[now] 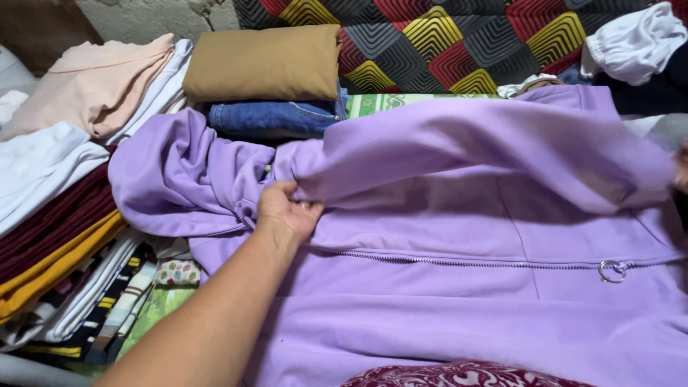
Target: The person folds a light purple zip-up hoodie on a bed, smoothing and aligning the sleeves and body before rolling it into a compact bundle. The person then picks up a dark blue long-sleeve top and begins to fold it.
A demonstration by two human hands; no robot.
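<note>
The light is soft and even, fairly bright, falling from above and slightly in front, with no glare. The purple hoodie (pixel 459 287) is evenly lit; its raised sleeve (pixel 487 143) throws a dull shadow on the cloth below it. The sleeve is smeared by motion blur, worst at the right edge, where the right hand (pixel 681 168) is a vague patch. The left hand (pixel 287 211) is fairly sharp. The far left corner is dim. Straight lines bend slightly near the edges.
</note>
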